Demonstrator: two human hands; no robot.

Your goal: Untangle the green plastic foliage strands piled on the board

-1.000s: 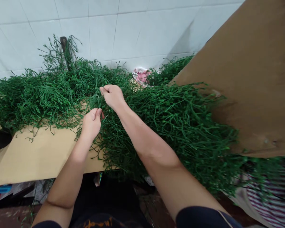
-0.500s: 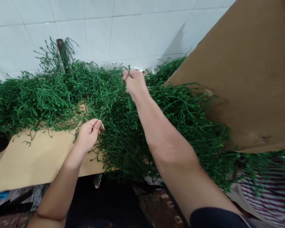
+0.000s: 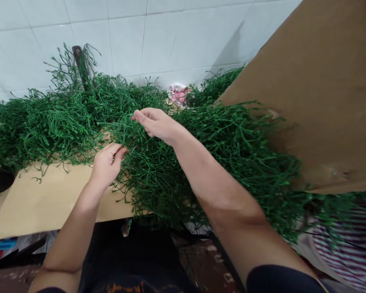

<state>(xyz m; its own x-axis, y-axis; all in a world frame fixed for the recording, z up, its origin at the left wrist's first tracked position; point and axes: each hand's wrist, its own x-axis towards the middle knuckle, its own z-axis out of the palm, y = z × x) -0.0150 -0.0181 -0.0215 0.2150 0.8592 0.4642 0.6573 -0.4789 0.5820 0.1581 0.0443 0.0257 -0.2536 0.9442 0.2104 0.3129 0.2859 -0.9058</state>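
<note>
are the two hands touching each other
No, the left hand and right hand are apart, with green stems visible between them.

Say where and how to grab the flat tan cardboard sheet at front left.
Probably by the front edge of the flat tan cardboard sheet, pinched from the person's side: that edge looks thin, straight and bare, while tangled, thin green plastic-looking stems lie over its back part.

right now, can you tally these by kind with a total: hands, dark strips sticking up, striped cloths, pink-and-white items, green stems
Left hand and right hand: 2
Dark strip: 1
Striped cloth: 1
Pink-and-white item: 1
Total: 5, leaving out the green stems, too tangled to count
</note>
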